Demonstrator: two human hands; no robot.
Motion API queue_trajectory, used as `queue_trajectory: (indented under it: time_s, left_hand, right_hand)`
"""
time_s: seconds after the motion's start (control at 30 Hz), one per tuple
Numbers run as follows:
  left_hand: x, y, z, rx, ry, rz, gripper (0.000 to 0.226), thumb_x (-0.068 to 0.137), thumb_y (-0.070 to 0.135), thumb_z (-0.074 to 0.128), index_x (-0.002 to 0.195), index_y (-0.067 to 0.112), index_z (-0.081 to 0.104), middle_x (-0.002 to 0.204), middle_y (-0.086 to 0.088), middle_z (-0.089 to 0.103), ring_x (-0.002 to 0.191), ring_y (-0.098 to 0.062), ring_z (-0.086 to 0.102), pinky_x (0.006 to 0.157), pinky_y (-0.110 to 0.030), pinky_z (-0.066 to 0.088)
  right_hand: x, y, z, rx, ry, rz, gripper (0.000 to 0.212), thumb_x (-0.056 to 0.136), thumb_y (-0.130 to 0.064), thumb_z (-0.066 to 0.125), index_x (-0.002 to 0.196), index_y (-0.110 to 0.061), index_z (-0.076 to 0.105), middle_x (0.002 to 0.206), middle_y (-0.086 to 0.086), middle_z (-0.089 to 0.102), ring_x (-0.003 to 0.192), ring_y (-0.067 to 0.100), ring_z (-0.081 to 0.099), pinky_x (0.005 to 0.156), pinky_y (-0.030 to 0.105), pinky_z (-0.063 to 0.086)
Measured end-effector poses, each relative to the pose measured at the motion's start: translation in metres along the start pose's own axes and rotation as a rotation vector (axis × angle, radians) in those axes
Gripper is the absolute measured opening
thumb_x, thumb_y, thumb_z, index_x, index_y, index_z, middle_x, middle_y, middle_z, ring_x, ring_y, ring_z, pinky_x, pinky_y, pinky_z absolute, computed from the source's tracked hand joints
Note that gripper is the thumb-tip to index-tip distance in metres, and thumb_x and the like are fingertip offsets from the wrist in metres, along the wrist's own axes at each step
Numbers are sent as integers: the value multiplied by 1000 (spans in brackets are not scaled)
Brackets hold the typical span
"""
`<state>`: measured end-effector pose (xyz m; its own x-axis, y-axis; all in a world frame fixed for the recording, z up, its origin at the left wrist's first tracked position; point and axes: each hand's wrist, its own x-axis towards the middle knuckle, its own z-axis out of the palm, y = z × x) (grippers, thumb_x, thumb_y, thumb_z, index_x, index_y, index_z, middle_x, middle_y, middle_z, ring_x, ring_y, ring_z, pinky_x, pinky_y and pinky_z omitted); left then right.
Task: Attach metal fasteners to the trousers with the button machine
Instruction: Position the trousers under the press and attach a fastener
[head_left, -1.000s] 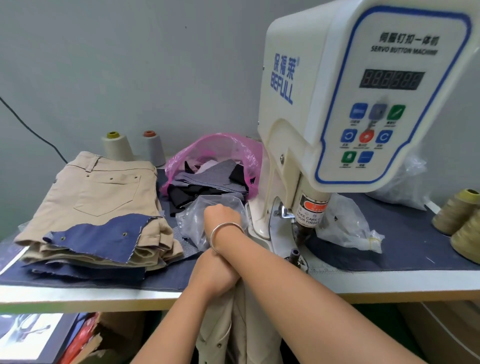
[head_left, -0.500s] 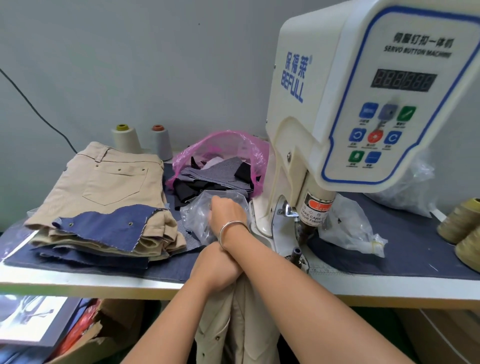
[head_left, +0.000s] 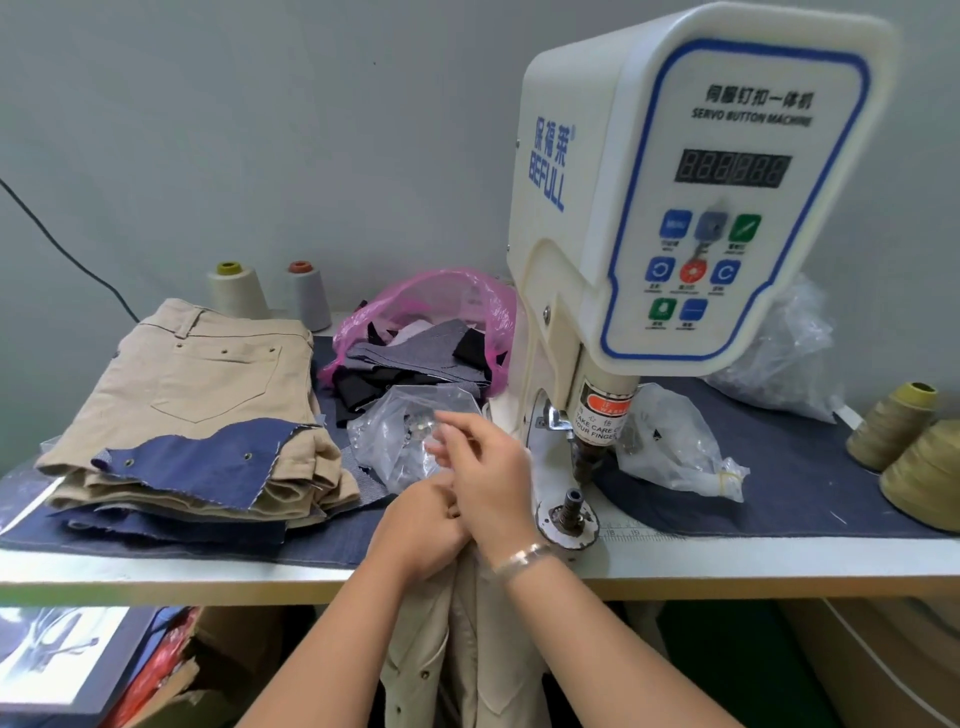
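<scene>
Button machine (head_left: 691, 197) stands on the counter (head_left: 156, 574), right of centre, control panel facing the camera. Its lower die post (head_left: 570, 512) sits near the front edge, below the punch.

Left hand (head_left: 423, 535): at the front edge, fingers curled, gripping a fold of the beige trousers (head_left: 467, 649), which hang down from that hand in front of the counter. Small metal studs show on the hanging cloth.

Right hand (head_left: 480, 470): just above and touching the left, wrist carrying a silver bangle (head_left: 522, 558). Fingers are partly extended toward a clear bag (head_left: 402, 441) lying just behind the hands; small metal fasteners show through the plastic. The fingertips are blurred, and I cannot tell whether they pinch anything.

Left end of counter: a stack of folded beige trousers (head_left: 208, 374) with a navy cloth piece (head_left: 208, 462) draped over its front, eyelets visible in the navy piece. Two thread cones (head_left: 270, 293) stand behind the stack, against the wall.

Back centre: a pink bag (head_left: 441, 296) holding dark and grey fabric scraps.

Right of the machine: a second clear bag (head_left: 680, 447) on the navy mat (head_left: 805, 488); a third bag sits further back. Two olive thread cones (head_left: 909, 447) stand at the right end.
</scene>
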<state>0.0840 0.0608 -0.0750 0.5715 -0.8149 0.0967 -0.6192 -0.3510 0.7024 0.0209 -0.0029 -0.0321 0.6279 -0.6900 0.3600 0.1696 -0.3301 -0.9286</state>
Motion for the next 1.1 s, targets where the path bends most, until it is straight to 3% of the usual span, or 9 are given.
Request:
queue_trajectory:
  time_s: [0.1,0.2,0.37,0.47,0.57,0.7,1.1]
  left_hand:
    - [2,-3,1,20,-12,2,18,67,38,48,52,30,54,70,15,56,66,-4,52,59,-31,39]
    - [4,-5,2,8,-29,-41,21,64,38,48,44,33,47,76,11,54,70,-7,52,68,-34,40]
    - [2,-2,1,18,-37,-33,20,65,37,47,46,32,46,78,10,55,72,-8,52,69,-35,39]
    - [2,-1,1,12,-22,-32,21,65,37,48,44,32,45,76,10,54,69,-6,50,68,-35,38]
    - [3,-1,1,3,-20,-41,20,63,37,49,44,32,45,74,11,53,67,-5,50,68,-35,38]
    - [4,-2,1,10,-25,-44,19,63,37,49,46,29,48,74,11,53,68,-5,50,69,-36,39]
    - [6,-5,2,-10,-11,-51,21,63,37,49,47,23,50,73,11,54,71,-13,54,71,-40,42]
  right_hand:
    - [-42,-9,-44,275,22,111,22,91,-7,60,85,-25,71,82,3,74,77,17,73,66,20,55]
    - [-66,-10,-84,189,80,212,5,87,-15,66,88,-19,64,79,3,74,72,20,73,59,19,54]
    - [-57,-6,-119,162,184,327,12,82,-12,68,88,-13,58,78,2,74,60,18,69,51,18,51]
    - [-39,-3,-126,118,153,278,7,80,-8,70,82,-13,66,72,-2,73,53,7,63,49,11,45]
    - [-25,3,-132,-2,65,245,12,82,-7,70,79,-19,70,68,-11,70,59,-4,62,56,6,44]
    - [-24,17,-136,-70,25,223,7,83,-18,70,79,-24,72,75,-11,70,69,-3,62,62,6,45]
    - [-18,43,-162,-134,262,120,21,92,-16,59,83,-33,67,70,-16,66,64,-7,57,61,7,46]
